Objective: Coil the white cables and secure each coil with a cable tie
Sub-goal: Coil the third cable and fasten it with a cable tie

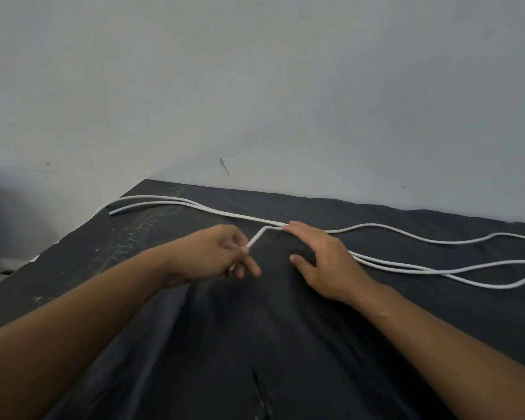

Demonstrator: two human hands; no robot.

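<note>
Dark cloth-covered bench (pixel 285 344) against a pale wall (pixel 255 86). Near the wall trail white cables (pixel 406 237); left grip (pixel 212 253) pinches one bent end, right grip (pixel 325 262) presses them, fingers straight.

Left forearm (pixel 88 307) and right forearm (pixel 437 334) bare along whole visible length. Left hand (pixel 212 253) and right hand (pixel 322 262) bare; fingernails short.

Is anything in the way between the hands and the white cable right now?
Nothing visible. The left hand pinches the white cable; the right hand rests fingertips on it. Only dark cloth lies between them.
</note>
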